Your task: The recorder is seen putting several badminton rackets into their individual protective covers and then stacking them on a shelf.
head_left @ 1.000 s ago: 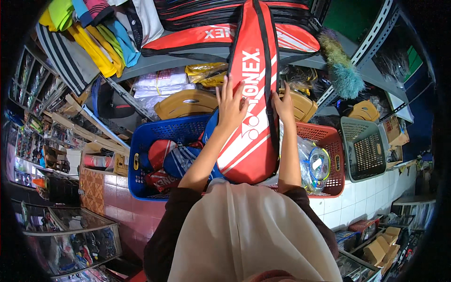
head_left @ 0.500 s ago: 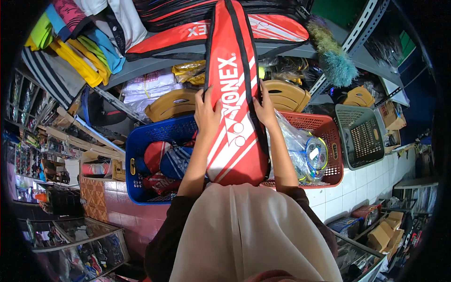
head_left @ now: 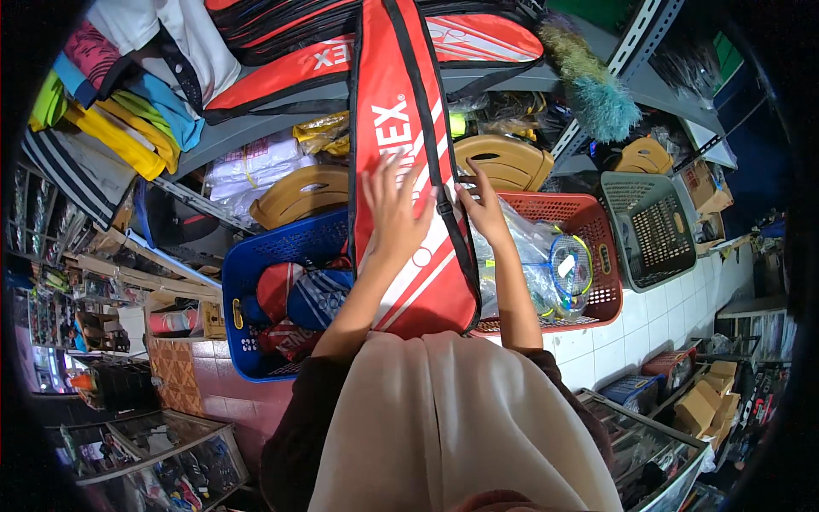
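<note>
Bag point(head_left: 435, 256), red and white, seen between blue basket point(head_left: 273, 241) and red basket point(head_left: 589, 213), narrow end up by shelf point(head_left: 200, 152). Left hand point(head_left: 397, 209) spread wide, laid on front, nothing grasped. Right hand point(head_left: 484, 209) half-curled at right edge, can't be told if bag's actually gripped tbh.

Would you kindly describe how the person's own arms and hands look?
The left hand and right hand wear no gloves. The forearms are bare below dark brown sleeves, and a pale beige cloth hangs between the sleeves.
</note>
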A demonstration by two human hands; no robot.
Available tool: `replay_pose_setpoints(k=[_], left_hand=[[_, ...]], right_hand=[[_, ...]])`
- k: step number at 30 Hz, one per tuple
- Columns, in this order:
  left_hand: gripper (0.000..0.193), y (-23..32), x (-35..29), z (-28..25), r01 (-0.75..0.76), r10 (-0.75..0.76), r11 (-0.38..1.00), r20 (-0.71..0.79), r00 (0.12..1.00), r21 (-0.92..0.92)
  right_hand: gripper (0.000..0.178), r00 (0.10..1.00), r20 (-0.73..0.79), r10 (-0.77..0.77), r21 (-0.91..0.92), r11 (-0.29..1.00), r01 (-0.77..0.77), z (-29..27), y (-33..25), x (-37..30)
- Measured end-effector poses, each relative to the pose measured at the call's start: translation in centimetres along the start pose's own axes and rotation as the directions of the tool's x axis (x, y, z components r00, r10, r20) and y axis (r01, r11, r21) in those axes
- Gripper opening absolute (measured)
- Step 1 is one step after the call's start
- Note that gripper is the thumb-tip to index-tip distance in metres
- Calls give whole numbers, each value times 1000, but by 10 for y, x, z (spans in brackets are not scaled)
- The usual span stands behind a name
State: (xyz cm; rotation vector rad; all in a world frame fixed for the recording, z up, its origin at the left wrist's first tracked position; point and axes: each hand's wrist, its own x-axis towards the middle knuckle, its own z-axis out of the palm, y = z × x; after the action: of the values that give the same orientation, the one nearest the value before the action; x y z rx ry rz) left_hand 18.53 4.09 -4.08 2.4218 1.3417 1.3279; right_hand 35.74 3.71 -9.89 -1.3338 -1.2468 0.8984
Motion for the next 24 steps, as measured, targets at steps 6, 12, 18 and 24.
replay_pose_setpoints(k=[6, 12, 18, 24], left_hand=[[33, 44, 17, 55, -293, 331, 937, 218, 918, -190], [27, 90, 6, 144, -459, 529, 849, 461, 713, -264], [21, 105, -43, 219, -550, 558, 788, 697, 449, -277], [19, 81, -99, 249, -568, 355, 799, 917, 180, -198]], right_hand=[[49, 978, -123, -166, 29, 985, 171, -24, 36, -7], [29, 949, -298, -100, -4, 995, 104, -84, 94, -41], [32, 640, -676, 364, 240, 931, -275, -123, 175, -85], [36, 295, -743, 601, 379, 740, -555, -118, 247, -134]])
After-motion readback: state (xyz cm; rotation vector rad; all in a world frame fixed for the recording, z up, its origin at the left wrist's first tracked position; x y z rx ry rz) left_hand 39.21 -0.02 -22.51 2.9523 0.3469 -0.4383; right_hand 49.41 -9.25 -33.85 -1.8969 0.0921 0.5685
